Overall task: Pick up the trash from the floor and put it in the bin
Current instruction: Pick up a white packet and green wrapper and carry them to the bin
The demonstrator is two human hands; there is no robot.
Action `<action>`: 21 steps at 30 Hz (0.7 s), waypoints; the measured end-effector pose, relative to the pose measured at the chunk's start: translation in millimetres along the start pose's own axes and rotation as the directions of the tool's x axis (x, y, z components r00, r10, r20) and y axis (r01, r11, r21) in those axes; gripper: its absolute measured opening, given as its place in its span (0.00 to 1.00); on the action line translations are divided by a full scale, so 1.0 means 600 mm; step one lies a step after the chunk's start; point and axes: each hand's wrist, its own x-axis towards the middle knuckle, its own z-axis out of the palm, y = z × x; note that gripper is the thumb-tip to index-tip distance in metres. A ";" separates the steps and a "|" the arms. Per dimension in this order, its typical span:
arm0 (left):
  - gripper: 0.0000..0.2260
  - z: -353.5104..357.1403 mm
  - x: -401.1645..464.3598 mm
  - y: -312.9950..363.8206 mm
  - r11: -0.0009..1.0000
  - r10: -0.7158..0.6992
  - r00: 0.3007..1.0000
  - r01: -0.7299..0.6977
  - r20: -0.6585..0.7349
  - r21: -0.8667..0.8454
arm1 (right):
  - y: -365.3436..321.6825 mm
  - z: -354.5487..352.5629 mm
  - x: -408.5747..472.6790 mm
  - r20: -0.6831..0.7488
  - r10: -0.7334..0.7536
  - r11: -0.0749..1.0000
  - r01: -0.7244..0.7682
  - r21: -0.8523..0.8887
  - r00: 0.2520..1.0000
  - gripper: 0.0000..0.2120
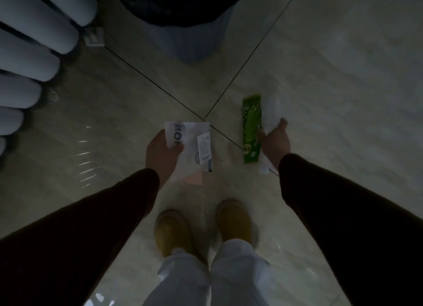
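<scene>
My left hand point(161, 153) grips a white paper bag point(191, 143) with dark lettering and a small receipt stuck to it; a pinkish scrap shows at its lower edge. My right hand point(275, 141) holds a long green wrapper point(251, 127) together with crumpled white plastic point(273, 113). Both hands hang above the tiled floor in front of my feet. The grey bin point(190, 40) with a black liner stands ahead at the top centre, well beyond both hands.
A white ribbed radiator point(34, 42) fills the upper left, with a small bracket on the floor beside it. Pale glossy floor tiles point(332, 65) with dark grout lines spread all around. My tan shoes point(233, 218) stand below the hands.
</scene>
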 end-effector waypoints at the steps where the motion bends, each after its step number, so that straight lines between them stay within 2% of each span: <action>1: 0.09 -0.006 -0.017 0.016 1.000 -0.020 1.000 0.020 0.003 -0.012 | -0.009 -0.018 -0.026 0.035 -0.007 1.000 0.006 0.028 0.999 0.40; 5: 0.04 -0.047 -0.112 0.113 0.999 -0.047 0.999 0.046 -0.011 -0.016 | -0.062 -0.108 -0.130 0.099 -0.011 1.000 0.009 0.023 0.995 0.40; 8: 0.05 -0.092 -0.187 0.204 0.998 0.000 1.000 0.001 0.009 -0.062 | -0.121 -0.186 -0.196 0.100 -0.054 0.999 0.053 0.010 0.994 0.39; 13: 0.06 -0.168 -0.255 0.370 0.988 0.096 0.995 -0.100 -0.038 -0.115 | -0.268 -0.302 -0.243 0.048 -0.161 0.982 0.155 0.108 0.986 0.37; 17: 0.12 -0.220 -0.243 0.489 0.964 0.167 0.964 -0.203 -0.206 -0.170 | -0.386 -0.353 -0.227 0.048 -0.312 0.944 0.303 0.133 0.949 0.38; 21: 0.10 -0.278 -0.193 0.599 0.943 0.214 0.875 -0.301 -0.434 -0.142 | -0.499 -0.403 -0.177 0.142 -0.403 0.915 0.392 0.099 0.904 0.40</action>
